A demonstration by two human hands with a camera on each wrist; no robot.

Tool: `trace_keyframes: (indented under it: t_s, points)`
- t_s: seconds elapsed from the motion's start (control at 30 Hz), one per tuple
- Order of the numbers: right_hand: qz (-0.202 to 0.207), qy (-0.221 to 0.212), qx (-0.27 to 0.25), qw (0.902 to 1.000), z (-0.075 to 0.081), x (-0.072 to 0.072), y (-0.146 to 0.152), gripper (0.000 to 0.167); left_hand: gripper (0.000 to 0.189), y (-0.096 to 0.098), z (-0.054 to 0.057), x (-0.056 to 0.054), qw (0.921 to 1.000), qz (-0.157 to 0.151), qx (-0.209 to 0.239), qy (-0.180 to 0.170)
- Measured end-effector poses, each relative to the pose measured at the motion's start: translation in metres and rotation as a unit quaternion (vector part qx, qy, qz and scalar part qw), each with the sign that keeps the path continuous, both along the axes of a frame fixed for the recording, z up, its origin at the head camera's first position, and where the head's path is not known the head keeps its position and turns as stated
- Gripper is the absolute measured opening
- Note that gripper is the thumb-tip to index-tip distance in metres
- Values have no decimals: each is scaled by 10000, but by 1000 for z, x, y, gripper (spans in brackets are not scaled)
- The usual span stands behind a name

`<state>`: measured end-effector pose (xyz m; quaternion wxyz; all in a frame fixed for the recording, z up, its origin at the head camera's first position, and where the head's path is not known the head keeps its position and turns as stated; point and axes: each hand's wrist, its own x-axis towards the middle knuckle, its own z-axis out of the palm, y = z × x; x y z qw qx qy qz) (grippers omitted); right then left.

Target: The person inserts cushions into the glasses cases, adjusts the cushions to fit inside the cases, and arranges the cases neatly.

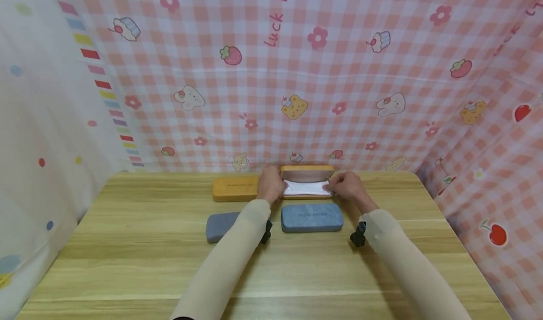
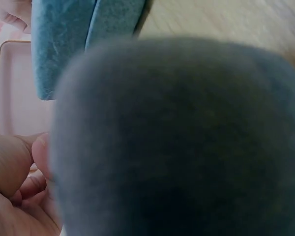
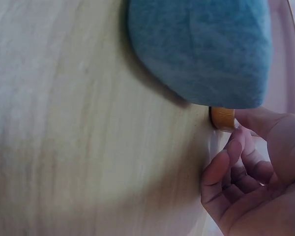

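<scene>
An orange glasses case [image 1: 307, 169] stands with its lid up at the back of the table, and a folded white cloth [image 1: 306, 188] lies across its lower half. My left hand [image 1: 270, 184] pinches the cloth's left end, thumb against fingers; in the left wrist view that hand [image 2: 17, 182] is partly hidden by a blurred grey case [image 2: 182, 137]. At the cloth's right end, my right hand [image 1: 349, 186] pinches it between thumb and fingertips. The right wrist view has this hand [image 3: 250, 182] beside the orange case's corner [image 3: 222, 118].
A closed blue glasses case [image 1: 311, 218] lies just in front of the raised-lid one. To the left are a closed orange case [image 1: 234, 189] and a grey-blue case [image 1: 220, 226], partly covered by my left arm. A checked curtain [image 1: 263, 84] hangs behind the wooden table [image 1: 140, 244].
</scene>
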<state>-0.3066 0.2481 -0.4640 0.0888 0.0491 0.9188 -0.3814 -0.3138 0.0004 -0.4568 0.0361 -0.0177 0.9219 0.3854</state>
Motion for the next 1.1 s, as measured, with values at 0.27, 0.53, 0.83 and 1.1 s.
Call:
trace_keyframes:
  t_s: [0.27, 0.53, 0.83, 1.1]
  points:
    - [26, 76, -3, 10000, 1, 3, 1, 31, 48, -3, 1, 4, 9990, -88, 411, 176]
    - [193, -215, -283, 9992, 11, 7, 2, 38, 44, -5, 11, 10, 9986, -218, 395, 293]
    - [724, -332, -943, 9924, 25, 12, 14, 53, 49, -6, 25, 22, 9932, -584, 759, 662]
    - [692, -620, -1507, 9842, 28, 8, 8, 71, 63, -6, 20, 25, 9904, -436, 1308, -12]
